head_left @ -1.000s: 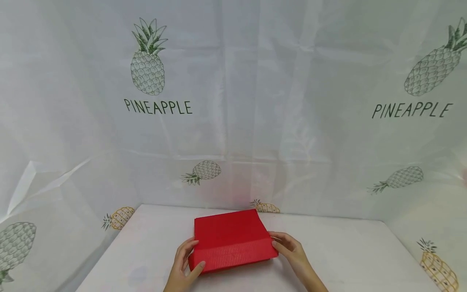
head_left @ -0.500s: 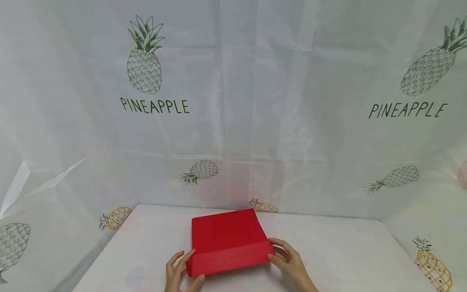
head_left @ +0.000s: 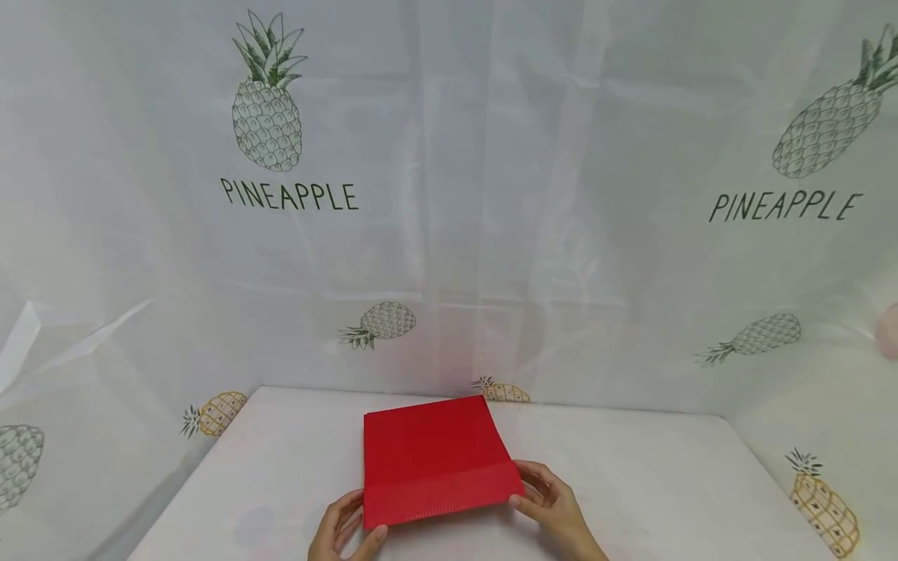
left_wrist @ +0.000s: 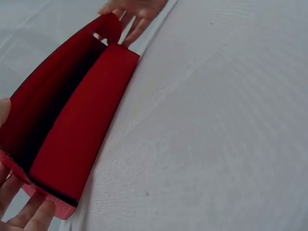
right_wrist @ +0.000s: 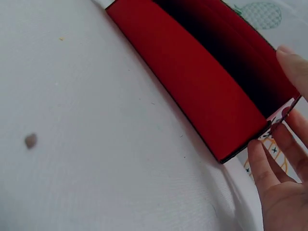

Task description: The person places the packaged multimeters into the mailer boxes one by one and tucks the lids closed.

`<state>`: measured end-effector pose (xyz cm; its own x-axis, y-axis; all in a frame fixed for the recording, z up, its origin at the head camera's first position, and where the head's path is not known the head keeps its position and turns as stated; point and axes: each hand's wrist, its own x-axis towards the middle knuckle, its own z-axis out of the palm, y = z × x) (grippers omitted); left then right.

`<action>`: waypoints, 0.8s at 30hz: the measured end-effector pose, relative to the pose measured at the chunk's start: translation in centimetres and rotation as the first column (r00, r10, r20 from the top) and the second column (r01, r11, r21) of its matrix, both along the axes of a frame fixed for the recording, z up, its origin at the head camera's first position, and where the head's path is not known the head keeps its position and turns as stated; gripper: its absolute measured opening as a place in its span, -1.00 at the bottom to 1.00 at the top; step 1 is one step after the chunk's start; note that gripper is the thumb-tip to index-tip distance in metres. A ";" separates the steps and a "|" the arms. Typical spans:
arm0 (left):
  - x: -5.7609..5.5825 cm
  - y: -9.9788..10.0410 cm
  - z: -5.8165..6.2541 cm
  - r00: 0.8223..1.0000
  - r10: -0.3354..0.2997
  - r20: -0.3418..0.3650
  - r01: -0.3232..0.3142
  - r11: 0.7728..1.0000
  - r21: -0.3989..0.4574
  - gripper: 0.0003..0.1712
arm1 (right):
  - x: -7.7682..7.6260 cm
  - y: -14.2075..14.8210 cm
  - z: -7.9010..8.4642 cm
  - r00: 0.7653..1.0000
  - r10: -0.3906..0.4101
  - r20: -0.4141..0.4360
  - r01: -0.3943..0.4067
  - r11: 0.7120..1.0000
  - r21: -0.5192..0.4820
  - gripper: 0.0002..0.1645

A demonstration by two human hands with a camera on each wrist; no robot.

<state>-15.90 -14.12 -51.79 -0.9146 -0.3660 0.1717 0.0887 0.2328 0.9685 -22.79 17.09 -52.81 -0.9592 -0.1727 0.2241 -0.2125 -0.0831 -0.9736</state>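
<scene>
A red cardboard box (head_left: 436, 448) sits on the white table, its lid (left_wrist: 45, 72) raised at the front. Both wrist views show a dark gap between the lid and the upright front wall (right_wrist: 192, 82). My left hand (head_left: 341, 531) holds the front left corner, thumb at the lid's front edge and fingers (left_wrist: 33, 214) along the side wall. At the front right corner my right hand (head_left: 554, 506) grips the lid, thumb on the front edge and other fingers around the side flap. The box's inside is too dark to see into.
The white table (head_left: 652, 475) is covered with cloth. Behind it and at both sides hangs a white curtain (head_left: 519, 195) printed with pineapples. A small dark spot (right_wrist: 31, 140) shows on the cloth in the right wrist view.
My left fingers have slid from the lid's left edge down toward the front corner. The right hand has moved slightly toward me, and the lid's front flap has changed its angle.
</scene>
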 end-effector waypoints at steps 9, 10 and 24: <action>0.3 -0.2 0.4 0.998 -0.007 0.056 0.003 0.998 0.070 -0.28 | -0.1 0.2 -0.7 1.000 -0.002 -0.028 0.001 1.000 -0.022 -0.40; 0.3 -0.2 0.4 0.998 -0.003 0.059 -0.001 0.997 0.076 -0.29 | 0.0 0.3 -0.7 1.000 0.000 -0.031 -0.001 1.000 -0.026 -0.40; 0.6 -0.3 0.8 0.994 0.017 0.107 -0.031 0.990 0.136 -0.26 | 0.1 0.3 -0.4 1.000 0.027 0.007 -0.027 0.999 -0.044 -0.40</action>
